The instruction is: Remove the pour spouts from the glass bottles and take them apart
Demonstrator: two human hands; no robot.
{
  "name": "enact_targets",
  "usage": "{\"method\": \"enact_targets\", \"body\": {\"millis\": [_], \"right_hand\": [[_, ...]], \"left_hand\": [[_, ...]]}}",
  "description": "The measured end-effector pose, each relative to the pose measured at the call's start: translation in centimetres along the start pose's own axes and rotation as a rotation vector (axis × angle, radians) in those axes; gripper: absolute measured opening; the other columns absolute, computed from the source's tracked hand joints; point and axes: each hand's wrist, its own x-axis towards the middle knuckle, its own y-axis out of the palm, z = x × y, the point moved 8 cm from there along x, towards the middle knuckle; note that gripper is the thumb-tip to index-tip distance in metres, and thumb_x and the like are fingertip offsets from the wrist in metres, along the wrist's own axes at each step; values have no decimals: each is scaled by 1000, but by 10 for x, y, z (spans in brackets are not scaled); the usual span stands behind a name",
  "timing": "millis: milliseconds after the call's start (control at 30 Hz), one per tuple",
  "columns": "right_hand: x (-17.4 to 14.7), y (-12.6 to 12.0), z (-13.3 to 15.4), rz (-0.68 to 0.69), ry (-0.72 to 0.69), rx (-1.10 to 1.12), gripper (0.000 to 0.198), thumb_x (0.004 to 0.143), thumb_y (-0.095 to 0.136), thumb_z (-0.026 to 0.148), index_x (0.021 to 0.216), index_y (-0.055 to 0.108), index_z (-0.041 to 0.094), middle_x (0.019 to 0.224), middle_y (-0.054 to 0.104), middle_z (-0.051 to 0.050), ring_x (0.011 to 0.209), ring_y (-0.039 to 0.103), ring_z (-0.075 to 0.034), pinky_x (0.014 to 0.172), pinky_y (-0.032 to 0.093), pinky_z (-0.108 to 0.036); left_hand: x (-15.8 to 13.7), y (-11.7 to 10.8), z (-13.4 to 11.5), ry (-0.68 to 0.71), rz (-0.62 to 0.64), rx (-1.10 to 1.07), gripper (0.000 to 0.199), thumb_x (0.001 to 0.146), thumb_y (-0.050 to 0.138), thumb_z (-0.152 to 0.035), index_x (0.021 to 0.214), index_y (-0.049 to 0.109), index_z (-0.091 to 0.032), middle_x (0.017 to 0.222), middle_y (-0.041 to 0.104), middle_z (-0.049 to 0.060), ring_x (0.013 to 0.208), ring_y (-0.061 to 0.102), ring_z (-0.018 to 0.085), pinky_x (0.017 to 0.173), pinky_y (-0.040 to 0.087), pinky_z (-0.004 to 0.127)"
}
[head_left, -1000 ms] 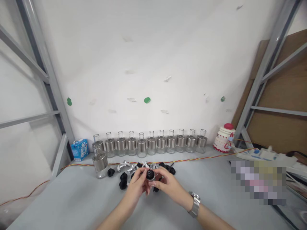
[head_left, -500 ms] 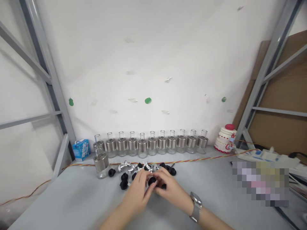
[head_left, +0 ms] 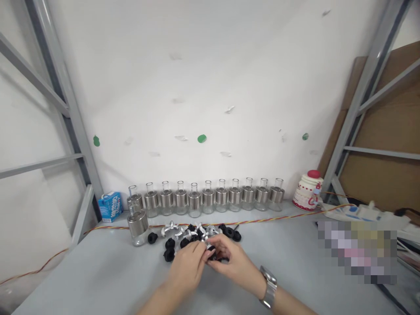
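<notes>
My left hand (head_left: 187,263) and my right hand (head_left: 232,260) meet at the front of the pile, fingers closed around one small black bottle stopper (head_left: 211,252). A silver part shows at its top, though fingers hide how the two join. Beyond my hands lie several silver pour spouts (head_left: 170,228) and loose black stoppers (head_left: 169,254). More black stoppers (head_left: 236,236) rest to the right of the spouts. A silver watch is on my right wrist.
Glass bottles with steel sleeves (head_left: 194,200) line the wall; one bottle (head_left: 138,225) stands forward at left. A twisted red-yellow wire (head_left: 259,219) crosses the grey table. At the sides are a blue carton (head_left: 110,206), a white-and-red jar (head_left: 306,191) and a power strip (head_left: 367,213).
My fingers have shifted around the black stopper, which is turned and slightly lower right. My left fingers have come down closer together. The bottles and pile stay in place.
</notes>
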Motion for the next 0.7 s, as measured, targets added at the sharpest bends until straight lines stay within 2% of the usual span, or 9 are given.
{"method": "enact_targets", "body": {"millis": [167, 333, 400, 467, 600, 700], "right_hand": [[-5, -1, 14, -5, -76, -189, 27, 67, 62, 14, 93, 58, 20, 77, 60, 1, 69, 56, -13, 66, 44, -23], [-4, 0, 12, -41, -60, -151, 20, 66, 63, 13, 85, 60, 19, 71, 57, 2, 65, 53, -12, 61, 43, -22], [-4, 1, 9, -46, -39, -102, 18, 67, 63, 14, 83, 58, 19, 71, 57, 2, 65, 52, -12, 61, 43, -23], [-3, 0, 7, -58, -13, -15, 20, 68, 64, 16, 86, 56, 19, 74, 56, 1, 67, 52, -13, 62, 43, -24], [2, 0, 5, -36, 18, 258, 34, 70, 64, 21, 101, 48, 22, 81, 58, 1, 73, 54, -13, 66, 42, -26], [4, -2, 5, -36, 19, 348, 53, 69, 66, 21, 114, 38, 25, 79, 58, 2, 73, 54, -14, 67, 42, -27]], "left_hand": [[-3, -5, -9, 98, -73, 72, 22, 88, 29, -20, 76, 47, -19, 73, 57, 2, 67, 54, 16, 58, 40, 26], [-4, -11, -15, 141, -140, 115, 26, 88, 29, -19, 71, 49, -18, 66, 56, 3, 62, 52, 16, 54, 38, 26], [-3, -13, -15, 130, -135, 53, 27, 88, 29, -20, 72, 50, -18, 67, 56, 3, 63, 51, 16, 56, 37, 26], [1, -16, -10, 59, -115, -103, 26, 89, 29, -23, 73, 49, -19, 69, 55, 2, 65, 51, 15, 59, 37, 24], [3, -18, 5, -184, -94, -501, 32, 91, 22, -29, 69, 43, -19, 63, 48, -2, 61, 47, 11, 58, 36, 22], [2, -17, 7, -233, -81, -593, 33, 90, 22, -33, 69, 43, -19, 62, 47, -2, 59, 46, 11, 58, 35, 22]]}}
